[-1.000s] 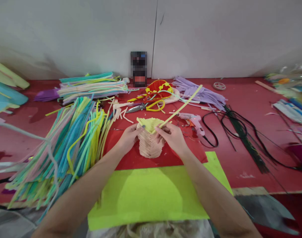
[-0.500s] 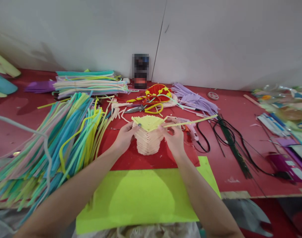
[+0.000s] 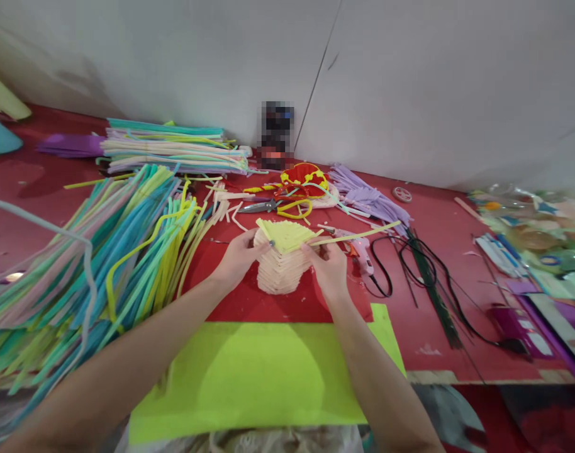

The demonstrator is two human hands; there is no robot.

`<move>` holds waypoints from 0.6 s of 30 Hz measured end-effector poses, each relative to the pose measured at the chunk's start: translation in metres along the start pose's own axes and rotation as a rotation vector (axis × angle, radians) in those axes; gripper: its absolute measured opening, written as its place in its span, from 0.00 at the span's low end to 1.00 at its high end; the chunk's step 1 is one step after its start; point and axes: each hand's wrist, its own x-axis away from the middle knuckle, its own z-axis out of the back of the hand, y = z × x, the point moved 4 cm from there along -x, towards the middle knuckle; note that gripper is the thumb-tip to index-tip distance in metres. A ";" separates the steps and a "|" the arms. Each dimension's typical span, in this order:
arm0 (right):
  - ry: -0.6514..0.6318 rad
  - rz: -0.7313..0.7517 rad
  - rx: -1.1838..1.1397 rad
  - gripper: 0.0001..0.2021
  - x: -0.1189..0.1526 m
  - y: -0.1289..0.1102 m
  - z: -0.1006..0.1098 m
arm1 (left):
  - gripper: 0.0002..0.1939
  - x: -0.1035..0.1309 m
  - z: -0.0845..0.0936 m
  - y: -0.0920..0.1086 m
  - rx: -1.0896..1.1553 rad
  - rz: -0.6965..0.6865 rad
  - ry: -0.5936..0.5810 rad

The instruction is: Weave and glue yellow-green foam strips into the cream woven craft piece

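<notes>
A piece built of V-shaped rows of pipe cleaners [image 3: 280,274], cream below and yellow at the top, lies over the red mat [image 3: 231,302]. My left hand [image 3: 238,255] is closed on its left edge, thumb beside a small grey round spot. My right hand [image 3: 329,264] pinches at the right edge, where a yellow pipe cleaner [image 3: 363,235] runs between the fingers and sticks out to the right. Beyond the piece lie scissors with yellow handles [image 3: 294,206]. A pink glue gun [image 3: 362,253] rests just right of my right hand.
Loose coloured pipe cleaners [image 3: 141,233] cover the left side, with a stacked bundle [image 3: 169,151] behind. Lilac pipe cleaners [image 3: 372,195] lie at the back right. A black cord [image 3: 450,289] crosses the right side. A lime-green sheet [image 3: 259,377] covers the front edge.
The view has shifted and tilted slightly. The free end of the yellow pipe cleaner has moved a little left. Both hands keep their hold at the piece's edges.
</notes>
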 end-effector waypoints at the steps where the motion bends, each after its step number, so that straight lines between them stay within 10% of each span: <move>1: 0.003 -0.002 -0.007 0.12 0.000 0.001 0.000 | 0.24 0.000 0.000 0.000 0.002 -0.004 -0.008; 12: -0.017 -0.085 -0.306 0.32 0.003 -0.004 -0.009 | 0.19 -0.003 0.001 -0.001 -0.105 -0.086 -0.025; 18: -0.120 -0.174 -0.324 0.21 0.002 0.007 -0.012 | 0.12 0.000 -0.001 0.010 -0.271 -0.103 0.054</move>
